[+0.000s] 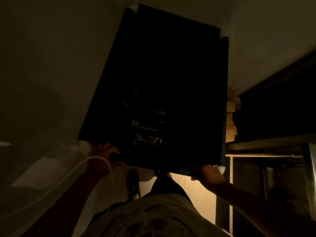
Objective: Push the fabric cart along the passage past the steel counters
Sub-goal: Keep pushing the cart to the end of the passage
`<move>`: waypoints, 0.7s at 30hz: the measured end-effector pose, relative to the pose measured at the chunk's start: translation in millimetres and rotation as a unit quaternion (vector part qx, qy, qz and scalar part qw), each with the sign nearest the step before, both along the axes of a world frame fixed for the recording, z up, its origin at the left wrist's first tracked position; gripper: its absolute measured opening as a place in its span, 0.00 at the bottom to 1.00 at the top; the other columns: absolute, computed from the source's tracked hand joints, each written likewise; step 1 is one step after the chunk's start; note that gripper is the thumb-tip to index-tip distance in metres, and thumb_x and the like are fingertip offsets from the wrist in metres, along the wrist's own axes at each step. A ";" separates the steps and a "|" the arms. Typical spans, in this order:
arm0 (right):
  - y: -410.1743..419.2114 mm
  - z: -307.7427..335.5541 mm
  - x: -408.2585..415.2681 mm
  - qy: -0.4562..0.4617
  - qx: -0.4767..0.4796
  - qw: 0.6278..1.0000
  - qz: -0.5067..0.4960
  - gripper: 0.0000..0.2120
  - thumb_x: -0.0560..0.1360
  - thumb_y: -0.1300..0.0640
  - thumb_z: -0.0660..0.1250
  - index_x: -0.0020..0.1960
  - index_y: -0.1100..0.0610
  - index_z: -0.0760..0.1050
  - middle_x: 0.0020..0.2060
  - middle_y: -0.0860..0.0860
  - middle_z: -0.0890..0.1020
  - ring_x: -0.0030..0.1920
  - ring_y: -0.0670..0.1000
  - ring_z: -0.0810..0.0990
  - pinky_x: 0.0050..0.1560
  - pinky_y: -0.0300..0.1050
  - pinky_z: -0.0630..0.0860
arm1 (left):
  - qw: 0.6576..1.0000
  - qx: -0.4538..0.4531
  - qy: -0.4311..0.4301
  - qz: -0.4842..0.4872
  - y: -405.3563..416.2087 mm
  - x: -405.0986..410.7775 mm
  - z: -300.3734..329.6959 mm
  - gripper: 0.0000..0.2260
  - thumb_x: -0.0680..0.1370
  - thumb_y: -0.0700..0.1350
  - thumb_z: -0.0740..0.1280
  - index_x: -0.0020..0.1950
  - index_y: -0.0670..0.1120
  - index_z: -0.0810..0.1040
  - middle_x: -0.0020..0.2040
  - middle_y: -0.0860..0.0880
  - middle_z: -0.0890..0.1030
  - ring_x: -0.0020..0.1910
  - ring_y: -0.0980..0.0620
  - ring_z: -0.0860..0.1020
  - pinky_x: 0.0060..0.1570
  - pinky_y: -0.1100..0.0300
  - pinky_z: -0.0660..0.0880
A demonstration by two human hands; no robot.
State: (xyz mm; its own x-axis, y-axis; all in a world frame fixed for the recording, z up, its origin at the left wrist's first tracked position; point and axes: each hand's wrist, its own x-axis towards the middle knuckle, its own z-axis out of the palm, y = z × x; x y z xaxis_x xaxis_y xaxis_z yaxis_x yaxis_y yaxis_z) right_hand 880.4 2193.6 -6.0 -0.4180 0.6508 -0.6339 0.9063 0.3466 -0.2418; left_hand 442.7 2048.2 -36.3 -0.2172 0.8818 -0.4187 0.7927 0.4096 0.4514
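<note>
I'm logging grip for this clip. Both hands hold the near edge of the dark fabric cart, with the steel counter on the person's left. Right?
Not quite: the steel counter is on the person's right, as the head view shows. The left hand and right hand do hold the near edge of the fabric cart.

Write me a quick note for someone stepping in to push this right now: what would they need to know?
Left hand: gripping the cart's near rim by its left corner.
Right hand: on the near rim by the right corner, fingers hidden, so the grip is unclear.
Cart: dark fabric, directly ahead, angled slightly right, with shiny wrapped items inside, too dark to identify.
Steel counter: close on the right, boxes right beside the cart's side.
Done: both hands on, cart in the passage.
Left: push on past the counter; probably mind the tight right side.
</note>
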 end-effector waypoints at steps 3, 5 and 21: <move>-1.3 1.5 -2.6 0.006 -0.009 1.000 -0.009 0.14 0.77 0.51 0.72 0.62 0.45 0.79 0.59 0.48 0.80 0.60 0.50 0.79 0.50 0.35 0.69 | 1.000 0.001 0.019 0.000 0.9 -0.2 1.3 0.32 0.59 0.74 0.61 0.48 0.52 0.83 0.54 0.49 0.81 0.59 0.43 0.77 0.63 0.47 0.69; -1.4 2.8 -3.8 0.012 0.001 1.000 -0.005 0.17 0.77 0.52 0.72 0.65 0.46 0.78 0.60 0.49 0.80 0.61 0.51 0.79 0.51 0.35 0.69 | 1.000 0.000 0.017 -0.012 -0.3 -1.0 -0.7 0.32 0.59 0.74 0.60 0.49 0.53 0.83 0.55 0.49 0.81 0.59 0.43 0.77 0.63 0.47 0.69; -7.0 11.4 -15.9 -0.018 0.002 0.999 -0.033 0.18 0.76 0.54 0.73 0.65 0.51 0.77 0.62 0.52 0.78 0.62 0.53 0.78 0.60 0.45 0.78 | 1.000 0.023 0.004 0.006 -2.5 -2.3 -9.1 0.30 0.59 0.74 0.63 0.48 0.54 0.82 0.53 0.52 0.80 0.56 0.44 0.77 0.59 0.48 0.72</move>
State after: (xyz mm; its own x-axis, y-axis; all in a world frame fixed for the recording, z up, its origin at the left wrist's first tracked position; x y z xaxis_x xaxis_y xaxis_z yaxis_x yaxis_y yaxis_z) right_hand 864.6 2186.7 5.3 -0.3514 0.6780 -0.6457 0.9351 0.2875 -0.2072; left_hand 440.3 2045.7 -45.4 -0.2306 0.8972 -0.3767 0.7917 0.3981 0.4634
